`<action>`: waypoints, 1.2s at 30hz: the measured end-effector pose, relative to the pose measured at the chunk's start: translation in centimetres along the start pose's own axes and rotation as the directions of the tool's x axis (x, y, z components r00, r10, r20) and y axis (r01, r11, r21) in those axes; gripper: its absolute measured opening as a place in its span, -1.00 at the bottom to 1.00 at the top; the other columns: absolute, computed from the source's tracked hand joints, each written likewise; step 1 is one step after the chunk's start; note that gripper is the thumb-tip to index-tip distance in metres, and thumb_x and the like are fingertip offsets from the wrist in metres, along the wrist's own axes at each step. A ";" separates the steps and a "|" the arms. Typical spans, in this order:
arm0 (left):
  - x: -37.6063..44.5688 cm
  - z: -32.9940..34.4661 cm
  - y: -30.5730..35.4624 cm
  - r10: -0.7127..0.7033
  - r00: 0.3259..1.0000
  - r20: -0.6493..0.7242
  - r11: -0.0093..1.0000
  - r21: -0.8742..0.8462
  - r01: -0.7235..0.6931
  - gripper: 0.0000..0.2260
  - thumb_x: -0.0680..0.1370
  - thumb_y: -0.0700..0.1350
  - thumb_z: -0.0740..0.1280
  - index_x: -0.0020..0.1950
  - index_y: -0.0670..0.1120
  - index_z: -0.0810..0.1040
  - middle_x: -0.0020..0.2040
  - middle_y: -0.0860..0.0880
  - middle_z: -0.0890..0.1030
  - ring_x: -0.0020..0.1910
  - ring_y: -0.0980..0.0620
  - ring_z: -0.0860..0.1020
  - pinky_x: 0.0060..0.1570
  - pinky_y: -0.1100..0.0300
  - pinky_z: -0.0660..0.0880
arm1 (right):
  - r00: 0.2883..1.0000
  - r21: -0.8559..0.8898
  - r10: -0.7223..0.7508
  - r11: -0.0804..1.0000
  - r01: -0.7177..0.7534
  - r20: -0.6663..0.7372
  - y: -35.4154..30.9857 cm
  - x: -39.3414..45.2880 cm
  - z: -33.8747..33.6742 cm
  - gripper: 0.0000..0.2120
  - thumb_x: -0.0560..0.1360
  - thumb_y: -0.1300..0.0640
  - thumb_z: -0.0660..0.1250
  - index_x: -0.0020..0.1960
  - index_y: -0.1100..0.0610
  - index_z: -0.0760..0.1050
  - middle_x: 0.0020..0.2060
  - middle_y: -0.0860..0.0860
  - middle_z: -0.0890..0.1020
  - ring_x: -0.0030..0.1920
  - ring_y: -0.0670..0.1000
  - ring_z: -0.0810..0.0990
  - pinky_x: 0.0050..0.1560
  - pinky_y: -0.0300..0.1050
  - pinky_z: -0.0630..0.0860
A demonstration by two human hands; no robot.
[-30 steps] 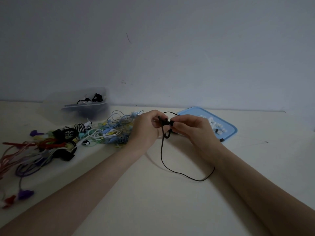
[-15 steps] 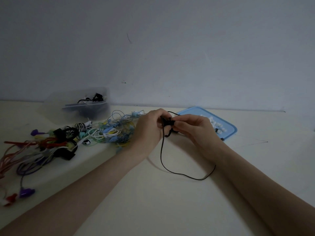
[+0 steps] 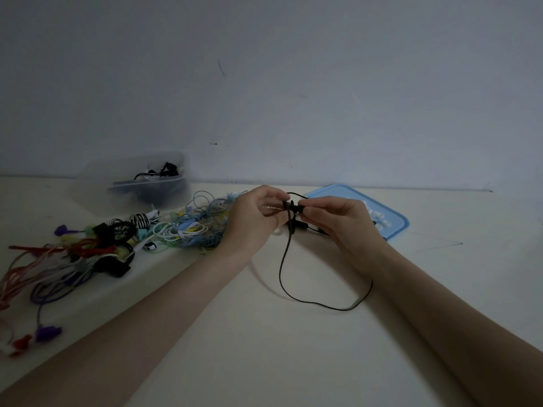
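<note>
1. The black earbud [image 3: 294,205] is pinched from both sides, just above the table [image 3: 264,353], by the curled fingertips of the left hand [image 3: 252,221] and the right hand [image 3: 340,224].
2. Its long axis is laid roughly left-to-right between the hands. Which end is the tip can't be told, it's too dark.
3. The black cable [image 3: 282,268] is hung down from it, then looped on the table toward the right forearm.
4. Room-wise, plain tabletop is seen between the forearms. The tangled cable pile [image 3: 188,227] is crowded just beside the left hand, and the blue tray [image 3: 396,227] is set just behind the right.
</note>
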State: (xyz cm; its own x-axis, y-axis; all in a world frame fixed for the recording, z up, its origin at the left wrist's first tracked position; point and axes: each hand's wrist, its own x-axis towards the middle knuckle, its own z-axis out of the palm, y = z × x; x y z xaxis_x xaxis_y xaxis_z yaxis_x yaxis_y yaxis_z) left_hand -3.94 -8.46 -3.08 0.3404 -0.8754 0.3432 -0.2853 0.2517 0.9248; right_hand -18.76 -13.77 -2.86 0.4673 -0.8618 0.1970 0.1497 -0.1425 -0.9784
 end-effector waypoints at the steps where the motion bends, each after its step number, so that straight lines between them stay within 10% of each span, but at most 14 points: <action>1: 0.0 0.0 0.0 0.010 1.000 -0.003 1.000 0.006 -0.010 -0.72 0.38 -0.38 0.44 -0.21 0.02 0.53 -0.24 0.05 0.61 -0.25 0.08 0.61 -0.11 0.22 0.54 | 1.000 0.000 0.001 1.000 -0.001 0.000 0.0 0.0 0.0 -0.85 0.44 0.37 0.34 -0.10 0.19 0.63 -0.22 0.03 0.70 -0.16 -0.04 0.67 -0.02 -0.27 0.57; 36: 0.3 -0.8 0.7 0.040 0.987 0.155 0.999 0.026 -0.045 -0.77 0.38 -0.41 0.43 -0.23 -0.09 0.52 -0.28 0.00 0.58 -0.36 0.28 0.57 -0.22 0.45 0.48 | 0.974 0.192 0.208 0.956 -0.221 0.087 -0.8 0.2 -0.7 -0.73 0.42 0.44 0.30 -0.32 0.20 0.66 -0.29 0.10 0.69 -0.28 -0.02 0.68 -0.22 -0.32 0.58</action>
State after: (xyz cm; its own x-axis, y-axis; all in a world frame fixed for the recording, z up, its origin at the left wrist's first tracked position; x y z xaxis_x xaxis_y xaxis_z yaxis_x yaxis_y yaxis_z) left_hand -3.30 -8.20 -2.25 0.1860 -0.9179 0.3505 -0.3230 0.2798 0.9041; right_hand -19.36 -14.17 -2.09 0.5623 -0.8269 -0.0058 0.2069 0.1475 -0.9672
